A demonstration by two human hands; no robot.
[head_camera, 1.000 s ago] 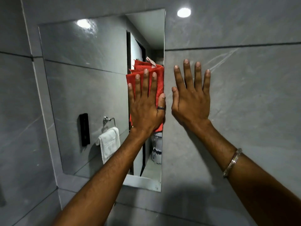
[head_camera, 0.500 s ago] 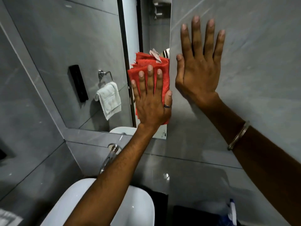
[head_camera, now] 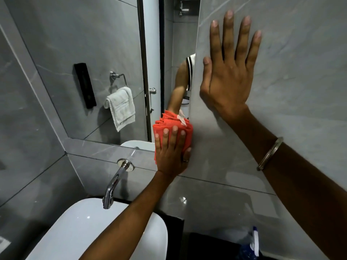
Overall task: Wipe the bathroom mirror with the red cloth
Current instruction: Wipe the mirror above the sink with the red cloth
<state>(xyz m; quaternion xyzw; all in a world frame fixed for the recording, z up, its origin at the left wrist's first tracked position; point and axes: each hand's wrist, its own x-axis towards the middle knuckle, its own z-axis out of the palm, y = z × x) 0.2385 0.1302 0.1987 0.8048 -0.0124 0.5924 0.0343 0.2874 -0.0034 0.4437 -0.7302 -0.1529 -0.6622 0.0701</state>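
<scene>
Red cloth (head_camera: 173, 126) against grey, faintly veined wall tiles (head_camera: 300, 91). White basin (head_camera: 78, 231) below cloth, chrome tap (head_camera: 112, 186) above it. Left of cloth: white towel (head_camera: 122, 107), black panel (head_camera: 85, 85). Silver bangle (head_camera: 270, 152).

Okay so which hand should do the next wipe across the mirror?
Left. The left hand already presses the red cloth flat at the lower right corner of the mirror. The right hand is empty, spread on the wall tile beside it.

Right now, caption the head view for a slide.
Left hand presses red cloth at mirror's lower corner; right hand flat on wall.
</scene>
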